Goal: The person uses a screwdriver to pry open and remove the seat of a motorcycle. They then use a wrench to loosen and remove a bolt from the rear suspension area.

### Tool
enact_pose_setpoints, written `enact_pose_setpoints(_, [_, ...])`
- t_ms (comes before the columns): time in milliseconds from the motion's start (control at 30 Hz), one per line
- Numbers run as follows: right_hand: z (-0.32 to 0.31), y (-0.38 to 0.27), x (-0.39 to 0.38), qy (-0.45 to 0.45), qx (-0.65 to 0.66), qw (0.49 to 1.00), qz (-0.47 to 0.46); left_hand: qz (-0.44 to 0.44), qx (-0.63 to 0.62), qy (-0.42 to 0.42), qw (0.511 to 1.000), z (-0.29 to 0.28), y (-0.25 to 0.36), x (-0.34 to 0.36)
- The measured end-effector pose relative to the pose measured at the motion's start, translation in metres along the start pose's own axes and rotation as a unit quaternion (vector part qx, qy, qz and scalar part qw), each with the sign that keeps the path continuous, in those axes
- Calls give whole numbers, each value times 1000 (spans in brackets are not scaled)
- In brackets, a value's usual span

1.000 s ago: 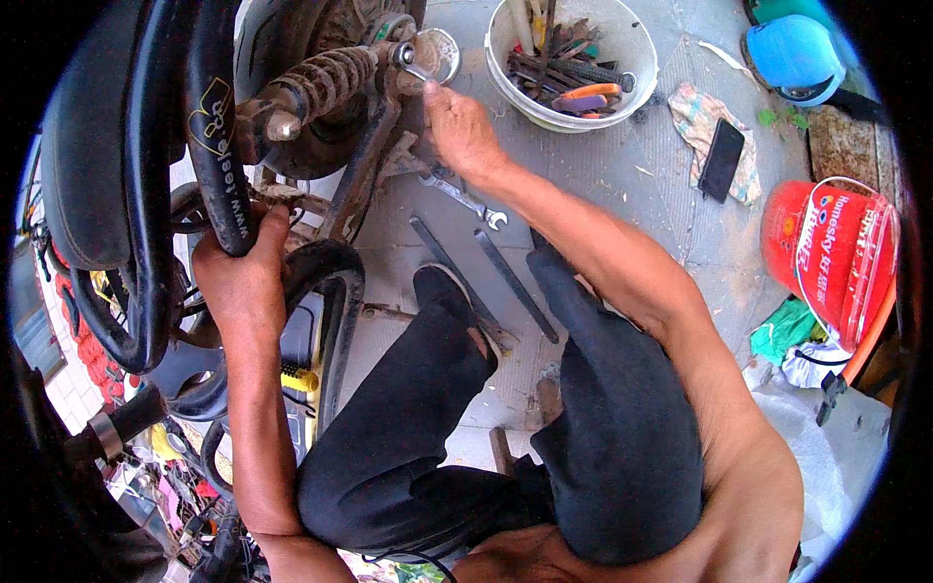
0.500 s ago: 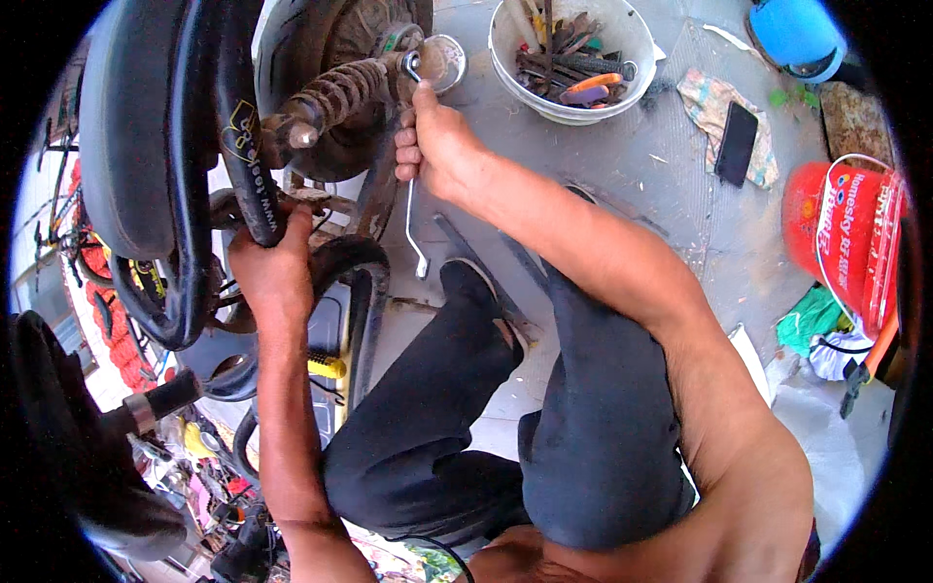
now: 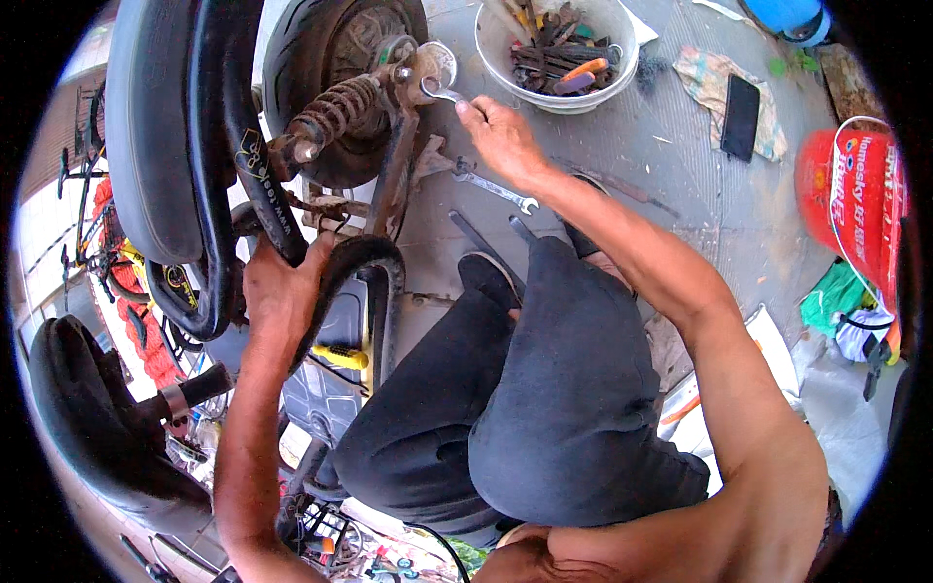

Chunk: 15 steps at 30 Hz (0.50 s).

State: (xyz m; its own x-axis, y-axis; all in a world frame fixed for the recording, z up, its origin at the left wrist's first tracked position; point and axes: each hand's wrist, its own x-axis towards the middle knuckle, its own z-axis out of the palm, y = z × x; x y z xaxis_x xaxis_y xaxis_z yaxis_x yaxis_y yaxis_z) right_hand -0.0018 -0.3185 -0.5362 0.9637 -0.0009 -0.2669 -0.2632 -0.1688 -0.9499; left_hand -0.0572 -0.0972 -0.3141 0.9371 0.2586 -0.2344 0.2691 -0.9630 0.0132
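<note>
My right hand [image 3: 505,141] is closed round a chrome wrench [image 3: 447,94]. The wrench's ring end is at the end of a rusty coil-spring shock absorber [image 3: 335,112], beside a worn black tyre [image 3: 301,58]; whether it sits fully on the bolt I cannot tell. Most of the wrench's shaft is hidden by the hand. My left hand [image 3: 284,291] grips a black frame tube [image 3: 260,180] below the long black seat [image 3: 155,126]. Beneath my right forearm, a second wrench [image 3: 501,191] lies on the grey floor.
A white bucket [image 3: 486,58] of tools stands beyond my right hand. Farther right are a phone [image 3: 741,117] on a patterned cloth [image 3: 695,73], a red bucket [image 3: 855,204] and a blue container [image 3: 792,15]. A black saddle [image 3: 83,408] is at the left. My bent knees fill the lower middle.
My right hand has moved to the right, and the wrench has swung from hanging downward to pointing right. My left hand keeps its grip on the tube. The whole view has shifted slightly.
</note>
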Motion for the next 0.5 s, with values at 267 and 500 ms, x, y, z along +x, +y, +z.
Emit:
enact_pose_setpoints(267, [-4,-4,10,11,-6,998,-65,-45,-331,-94,938,7,3,4])
enact_pose_setpoints(500, [18,-4,24,8,32,996,-81,-58,-378,-145,913,-1,12,5])
